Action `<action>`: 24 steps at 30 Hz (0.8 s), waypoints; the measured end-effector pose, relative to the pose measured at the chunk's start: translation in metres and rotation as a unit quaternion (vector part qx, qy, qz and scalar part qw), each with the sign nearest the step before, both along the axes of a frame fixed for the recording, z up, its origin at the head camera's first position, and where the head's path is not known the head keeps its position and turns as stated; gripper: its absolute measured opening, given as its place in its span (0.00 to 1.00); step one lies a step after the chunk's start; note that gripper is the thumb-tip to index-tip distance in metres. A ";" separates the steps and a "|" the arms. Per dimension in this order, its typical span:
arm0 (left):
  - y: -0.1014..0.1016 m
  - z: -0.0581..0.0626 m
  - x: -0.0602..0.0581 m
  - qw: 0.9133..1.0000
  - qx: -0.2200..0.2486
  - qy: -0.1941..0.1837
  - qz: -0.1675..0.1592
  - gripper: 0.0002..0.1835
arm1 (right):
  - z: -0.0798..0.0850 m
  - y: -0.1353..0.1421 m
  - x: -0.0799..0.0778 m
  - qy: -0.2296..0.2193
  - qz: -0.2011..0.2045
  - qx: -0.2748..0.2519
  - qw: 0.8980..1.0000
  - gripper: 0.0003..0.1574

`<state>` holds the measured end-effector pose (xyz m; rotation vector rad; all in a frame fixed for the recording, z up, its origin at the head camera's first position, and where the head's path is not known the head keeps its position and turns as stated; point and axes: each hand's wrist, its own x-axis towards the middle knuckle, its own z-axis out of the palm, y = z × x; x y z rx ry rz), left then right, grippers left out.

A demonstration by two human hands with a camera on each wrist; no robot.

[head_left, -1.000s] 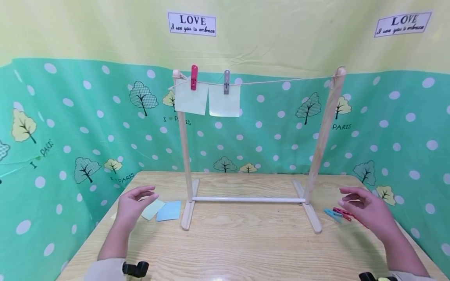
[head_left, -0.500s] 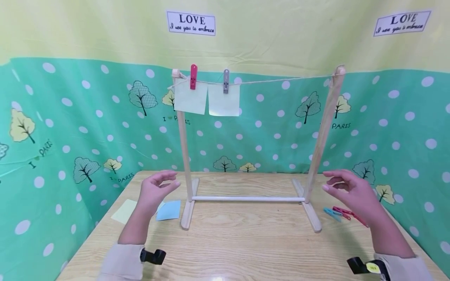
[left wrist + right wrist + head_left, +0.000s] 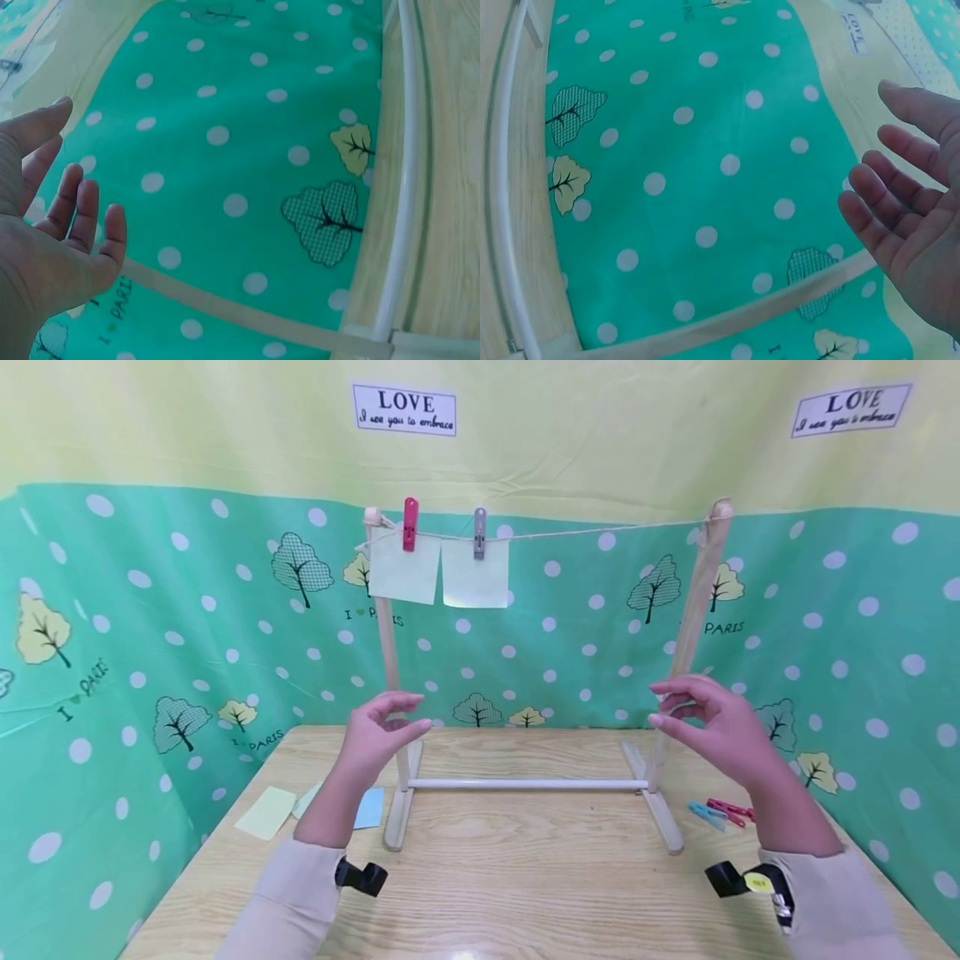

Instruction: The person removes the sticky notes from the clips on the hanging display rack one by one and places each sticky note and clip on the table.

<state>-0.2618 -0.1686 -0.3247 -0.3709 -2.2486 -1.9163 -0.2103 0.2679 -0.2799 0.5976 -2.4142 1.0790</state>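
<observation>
My left hand (image 3: pixel 378 735) is raised in front of the stand's left post (image 3: pixel 387 647), fingers loosely bent and nothing in them. On the other side my right hand (image 3: pixel 708 727) is up before the right post (image 3: pixel 697 602), likewise holding nothing. Between the post tops runs a string (image 3: pixel 592 532). A red clothespin (image 3: pixel 410 524) and a grey clothespin (image 3: pixel 480 533) each fasten a pale paper sheet to it, the left sheet (image 3: pixel 405 572) hanging beside the right sheet (image 3: pixel 476 578). In the left wrist view the left palm and fingers show bare.
Left on the table lie a pale yellow paper (image 3: pixel 266 812), a pale green paper partly behind my forearm, and a blue paper (image 3: pixel 370 810). Right lie a blue clothespin (image 3: pixel 707 815) and red clothespins (image 3: pixel 729 811). A white rod (image 3: pixel 525 784) joins the stand's feet.
Both hands have risen from near the tabletop and moved inward toward the stand. The left no longer covers the yellow paper. The hanging sheets have stayed in place.
</observation>
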 end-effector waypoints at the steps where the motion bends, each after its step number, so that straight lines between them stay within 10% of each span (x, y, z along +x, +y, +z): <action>1: 0.003 0.003 0.000 1.000 -0.001 -0.002 -0.003 0.25 | 0.002 -0.002 -0.001 0.007 0.007 0.003 1.000 0.23; 24: 0.044 0.054 -0.020 0.996 0.039 0.050 -0.059 0.21 | 0.067 -0.044 -0.016 0.087 0.111 0.019 0.990 0.18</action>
